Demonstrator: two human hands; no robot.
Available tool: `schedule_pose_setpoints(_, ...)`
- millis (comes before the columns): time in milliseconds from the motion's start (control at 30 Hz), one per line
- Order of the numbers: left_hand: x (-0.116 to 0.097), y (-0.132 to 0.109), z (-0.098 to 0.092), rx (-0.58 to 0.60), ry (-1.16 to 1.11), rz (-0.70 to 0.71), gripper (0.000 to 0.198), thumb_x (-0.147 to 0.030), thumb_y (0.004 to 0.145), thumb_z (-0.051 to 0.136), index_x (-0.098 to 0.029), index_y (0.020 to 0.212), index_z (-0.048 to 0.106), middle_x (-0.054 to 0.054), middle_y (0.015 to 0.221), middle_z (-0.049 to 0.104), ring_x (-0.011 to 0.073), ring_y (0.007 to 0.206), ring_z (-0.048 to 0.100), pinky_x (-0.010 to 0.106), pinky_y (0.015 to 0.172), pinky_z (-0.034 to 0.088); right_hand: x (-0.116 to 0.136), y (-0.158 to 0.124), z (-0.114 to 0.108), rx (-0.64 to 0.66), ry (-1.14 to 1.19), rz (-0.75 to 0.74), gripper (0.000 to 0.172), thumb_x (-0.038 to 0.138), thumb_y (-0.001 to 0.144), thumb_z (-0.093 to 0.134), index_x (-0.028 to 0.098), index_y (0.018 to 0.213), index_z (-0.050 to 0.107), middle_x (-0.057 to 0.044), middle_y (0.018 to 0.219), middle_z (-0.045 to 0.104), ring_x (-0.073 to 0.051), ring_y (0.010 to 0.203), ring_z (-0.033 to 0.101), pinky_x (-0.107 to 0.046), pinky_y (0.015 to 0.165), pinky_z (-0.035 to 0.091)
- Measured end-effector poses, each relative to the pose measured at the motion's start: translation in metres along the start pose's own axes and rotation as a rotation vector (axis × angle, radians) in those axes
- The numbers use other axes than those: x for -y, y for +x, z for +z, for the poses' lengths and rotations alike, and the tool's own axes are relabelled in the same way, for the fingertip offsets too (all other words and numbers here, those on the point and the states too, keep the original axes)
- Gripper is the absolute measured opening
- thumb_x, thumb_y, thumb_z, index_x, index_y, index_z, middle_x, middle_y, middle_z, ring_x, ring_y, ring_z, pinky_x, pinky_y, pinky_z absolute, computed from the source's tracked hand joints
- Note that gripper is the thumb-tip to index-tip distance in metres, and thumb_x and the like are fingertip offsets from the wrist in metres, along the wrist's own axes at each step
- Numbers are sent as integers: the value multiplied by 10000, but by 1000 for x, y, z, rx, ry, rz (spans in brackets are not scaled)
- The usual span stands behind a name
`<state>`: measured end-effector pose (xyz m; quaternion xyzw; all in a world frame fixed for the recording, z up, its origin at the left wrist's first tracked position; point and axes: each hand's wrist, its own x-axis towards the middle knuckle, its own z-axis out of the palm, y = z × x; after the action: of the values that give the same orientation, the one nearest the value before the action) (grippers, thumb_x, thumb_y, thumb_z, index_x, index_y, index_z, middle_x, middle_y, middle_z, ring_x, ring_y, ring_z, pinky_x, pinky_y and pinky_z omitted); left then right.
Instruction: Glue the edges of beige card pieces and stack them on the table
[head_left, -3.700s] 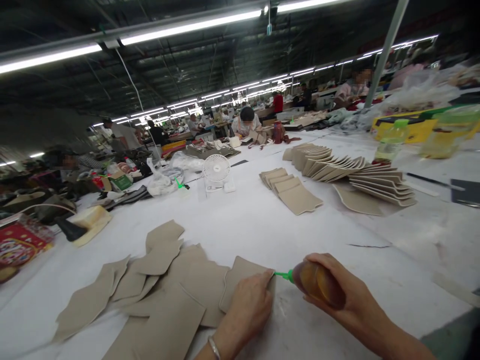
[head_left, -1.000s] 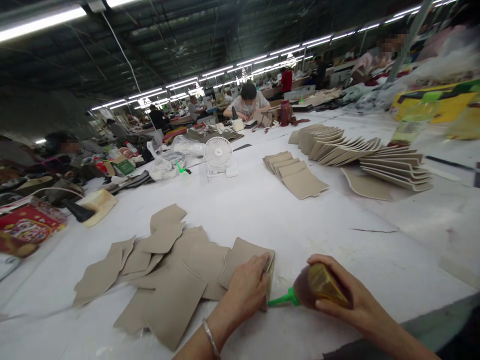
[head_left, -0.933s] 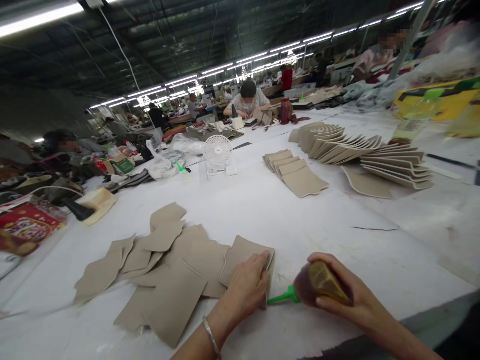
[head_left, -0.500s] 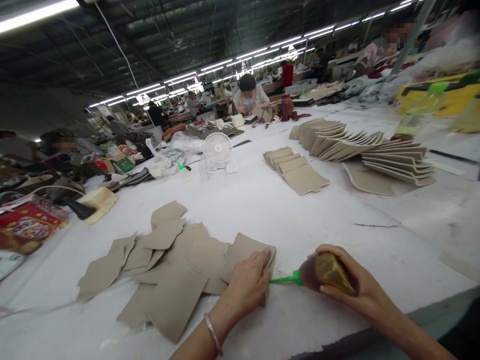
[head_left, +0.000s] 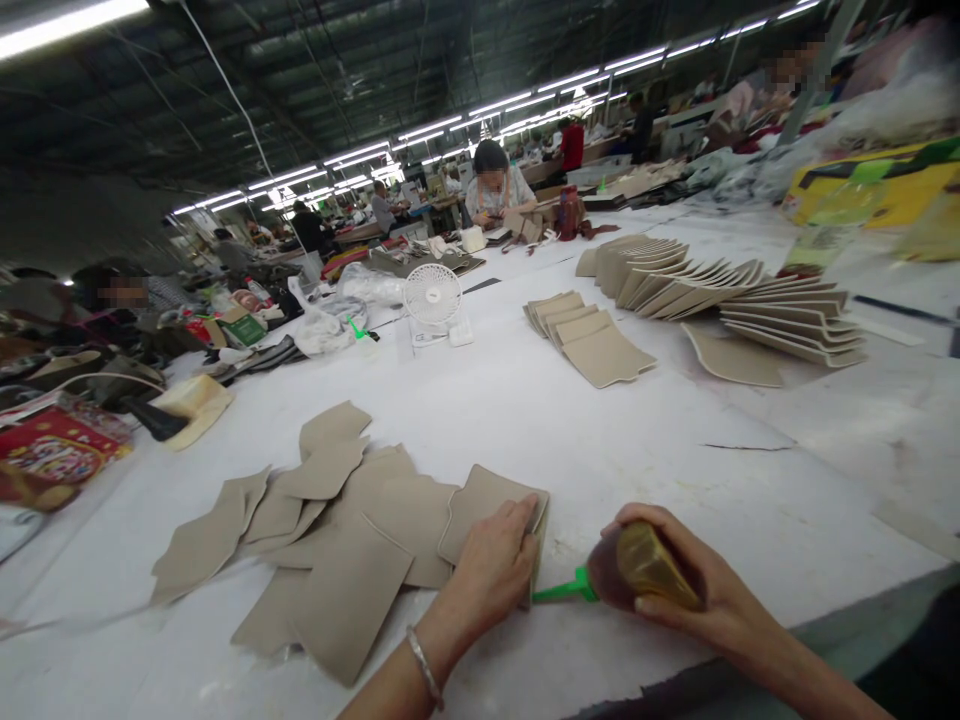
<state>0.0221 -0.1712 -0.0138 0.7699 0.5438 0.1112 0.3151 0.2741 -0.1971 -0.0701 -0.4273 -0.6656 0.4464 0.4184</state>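
Observation:
My right hand (head_left: 679, 580) is wrapped round a squeeze bottle (head_left: 645, 565) of amber-brown liquid. Its green nozzle (head_left: 562, 588) points left, with the tip at the right edge of a beige panel (head_left: 480, 500). On that panel lies my left hand (head_left: 499, 560), fingers stretched forward near its upper right corner and holding nothing. A silver bangle circles the left wrist. Loose beige panels (head_left: 352, 590) overlap in a heap to the left of that hand.
Fanned rows of beige panels (head_left: 675, 280) lie at the back right of the white table (head_left: 465, 410). Beyond the heap stand a small white fan (head_left: 433, 295) and a yellow block with a black piece (head_left: 196, 405). A person (head_left: 495, 185) sits across the table.
My right hand has moved the bottle slightly left and down, so the nozzle tip is lower along the panel's right edge. My left hand has stayed nearly still.

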Motion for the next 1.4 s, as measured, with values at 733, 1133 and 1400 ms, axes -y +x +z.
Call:
schedule_pose_setpoints(733, 5, 8, -4, 34, -147, -8, 564, -165, 823, 370, -151, 1371, 502, 73, 1337, 579, 220, 1216, 538, 333, 1090, 366, -4, 19, -12, -252, -108, -9, 487, 463, 861, 673, 302, 1246, 422, -40, 1225, 507, -254, 1113, 525, -322, 942, 443)
schedule_pose_setpoints(1133, 6, 11, -2, 29, -140, -7, 598, -140, 784, 385, -151, 1370, 508, 54, 1351, 571, 212, 1242, 525, 320, 1097, 363, -1, 19, -13, -247, -91, -25, 489, 447, 825, 694, 271, 1229, 480, -61, 1198, 548, -279, 1091, 556, -335, 931, 477)
schedule_pose_setpoints(1400, 5, 10, -3, 23, -137, -13, 598, -138, 778, 385, -146, 1363, 515, 61, 1335, 584, 214, 1222, 540, 315, 1084, 373, -3, 19, -11, -324, -81, 30, 487, 485, 823, 685, 274, 1213, 483, -46, 1164, 551, -257, 1022, 581, -320, 905, 494)
